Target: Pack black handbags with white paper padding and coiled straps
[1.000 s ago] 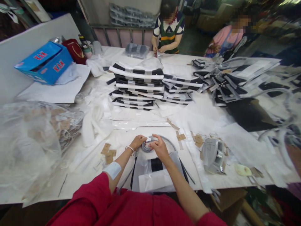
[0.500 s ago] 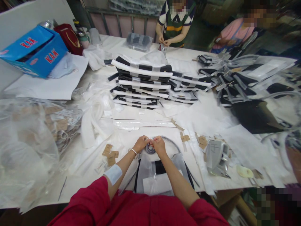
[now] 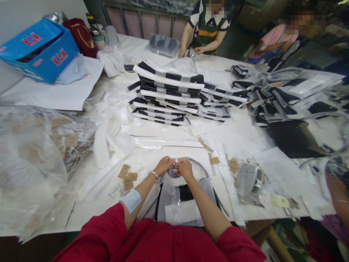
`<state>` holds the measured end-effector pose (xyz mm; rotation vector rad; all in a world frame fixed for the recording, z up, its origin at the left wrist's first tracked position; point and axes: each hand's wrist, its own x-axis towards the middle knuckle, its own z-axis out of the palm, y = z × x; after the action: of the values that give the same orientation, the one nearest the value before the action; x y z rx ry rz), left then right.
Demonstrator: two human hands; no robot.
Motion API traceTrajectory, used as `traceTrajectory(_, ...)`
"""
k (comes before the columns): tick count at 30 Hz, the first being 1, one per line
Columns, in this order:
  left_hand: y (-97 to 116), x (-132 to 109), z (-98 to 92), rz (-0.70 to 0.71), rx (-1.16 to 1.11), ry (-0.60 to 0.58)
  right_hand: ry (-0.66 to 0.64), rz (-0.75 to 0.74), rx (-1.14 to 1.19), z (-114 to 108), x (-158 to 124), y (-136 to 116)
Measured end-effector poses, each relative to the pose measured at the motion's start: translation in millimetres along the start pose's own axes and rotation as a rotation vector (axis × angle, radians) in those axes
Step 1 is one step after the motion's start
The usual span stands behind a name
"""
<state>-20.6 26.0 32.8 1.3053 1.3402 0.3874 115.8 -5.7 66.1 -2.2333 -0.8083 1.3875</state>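
Observation:
A black bag partly covered in translucent wrapping (image 3: 169,196) lies on the table close to my body, with a white sheet (image 3: 182,212) on its front. At its far edge sits a coiled grey strap, seemingly wrapped in film (image 3: 172,173). My left hand (image 3: 164,165) pinches at the coil's upper left side, fingers closed. Touching the same coil from the right, my right hand (image 3: 185,169) has its thumb and fingers pressed together. The two sets of fingertips nearly meet, and the small part between them is hidden. A grey handle (image 3: 201,168) arcs to the right behind my right hand.
Stacked black bags with white padding (image 3: 169,91) stand ahead. Brown tags (image 3: 127,178) lie at left, near a large plastic bag (image 3: 29,160). A blue box (image 3: 51,54) sits back left. Clear-wrapped grey pieces (image 3: 249,183) lie at right. Two people work across the table.
My fingers have shifted only slightly at the coil. The view has moved a little. Across the table, one person's hands have moved apart.

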Motion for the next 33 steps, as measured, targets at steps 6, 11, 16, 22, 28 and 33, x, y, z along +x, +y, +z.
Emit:
traceTrajectory(6,2.5,2.6,2.4,-0.034,0.004,-0.001,0.01,-0.061,-0.178,-3.9,-9.0,8.9)
traceTrajectory(11,2.8,4.8,1.5,-0.046,-0.007,0.008,0.078,-0.194,-0.4,-10.6,-7.4,2.9)
traceTrajectory(16,4.3,2.8,-0.6,-0.051,-0.031,0.001,0.167,-0.558,-1.024,-14.3,-9.0,-24.3)
traceTrajectory(22,4.5,1.6,-0.2,-0.04,-0.038,0.009,-0.036,-0.753,-1.238,-22.8,-6.1,-50.5)
traceTrajectory(28,0.0,1.6,0.2,-0.037,-0.025,0.014,-0.156,-0.873,-1.252,-37.0,11.6,-54.9)
traceTrajectory(33,0.3,1.4,-0.2,-0.023,0.029,0.023,-0.193,-0.97,-1.255,-30.5,12.4,-49.3)
